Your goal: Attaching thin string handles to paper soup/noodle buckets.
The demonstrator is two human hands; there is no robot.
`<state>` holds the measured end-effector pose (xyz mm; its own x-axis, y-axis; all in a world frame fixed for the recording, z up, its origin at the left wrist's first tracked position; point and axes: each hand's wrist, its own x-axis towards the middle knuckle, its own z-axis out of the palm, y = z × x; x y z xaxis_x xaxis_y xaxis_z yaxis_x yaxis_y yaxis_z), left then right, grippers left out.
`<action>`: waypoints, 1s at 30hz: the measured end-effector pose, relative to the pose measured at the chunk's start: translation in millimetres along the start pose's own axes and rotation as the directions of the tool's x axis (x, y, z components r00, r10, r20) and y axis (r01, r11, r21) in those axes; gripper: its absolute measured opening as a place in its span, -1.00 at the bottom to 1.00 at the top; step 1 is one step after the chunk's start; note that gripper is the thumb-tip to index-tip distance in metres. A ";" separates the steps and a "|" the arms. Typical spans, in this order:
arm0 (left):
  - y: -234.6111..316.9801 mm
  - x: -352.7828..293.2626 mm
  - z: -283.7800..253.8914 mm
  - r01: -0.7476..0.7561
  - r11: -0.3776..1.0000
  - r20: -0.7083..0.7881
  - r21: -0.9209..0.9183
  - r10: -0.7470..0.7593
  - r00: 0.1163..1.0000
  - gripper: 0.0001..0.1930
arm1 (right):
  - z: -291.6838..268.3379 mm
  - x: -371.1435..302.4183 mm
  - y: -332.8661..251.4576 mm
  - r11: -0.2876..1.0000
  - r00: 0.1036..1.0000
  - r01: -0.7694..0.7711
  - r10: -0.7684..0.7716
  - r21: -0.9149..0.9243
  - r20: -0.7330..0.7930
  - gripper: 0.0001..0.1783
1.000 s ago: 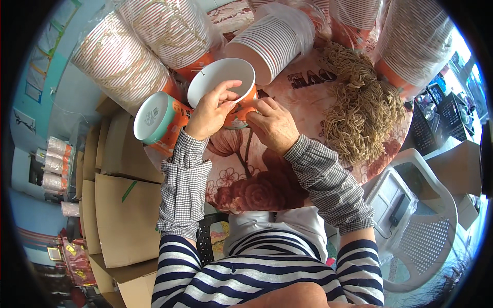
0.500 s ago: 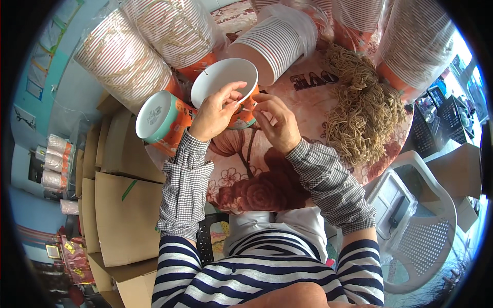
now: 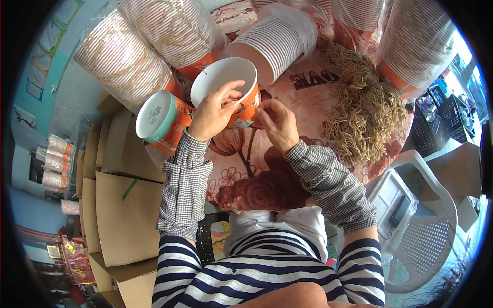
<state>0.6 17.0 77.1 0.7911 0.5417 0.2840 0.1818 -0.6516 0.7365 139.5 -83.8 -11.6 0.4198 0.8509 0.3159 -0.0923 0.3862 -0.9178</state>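
Right hand [image 3: 280, 124] has closed up beside the orange bucket [image 3: 222, 79], left of the tan twine [image 3: 365, 115]; any pinch is unclear. Left hand [image 3: 212, 113] grips its near side; slackening could tip it.

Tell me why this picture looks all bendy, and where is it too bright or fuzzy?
Head view: the fisheye lens bends straight edges, with black corners; head view: bright glare washes out the far right edge, and clear plastic wrap shines; head view: the orange paper bucket looks fairly sharp, but detail at the fingers of the right hand is too small to tell.
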 end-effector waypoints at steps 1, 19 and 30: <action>0.8 -0.7 0.5 0.017 1.000 -0.009 0.016 -0.017 1.000 -0.55 | -1.8 1.0 -3.5 0.998 0.998 -0.059 0.059 0.010 -0.001 -0.83; 13.3 -13.7 12.2 -0.106 0.962 0.033 0.252 0.101 0.994 -0.69 | -2.4 -0.1 -6.3 0.993 0.994 -0.097 0.099 -0.063 0.035 -0.86; 21.5 -11.3 9.6 -0.038 0.959 -0.091 0.282 0.066 0.994 -0.92 | -20.5 9.8 -24.5 0.902 0.978 0.107 -0.019 -0.419 0.208 -0.79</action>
<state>1.2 -8.2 83.9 0.7446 0.5440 0.3868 0.3092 -0.7947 0.5224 164.4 -92.2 9.1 0.2245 0.8988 0.3766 0.3397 0.2900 -0.8947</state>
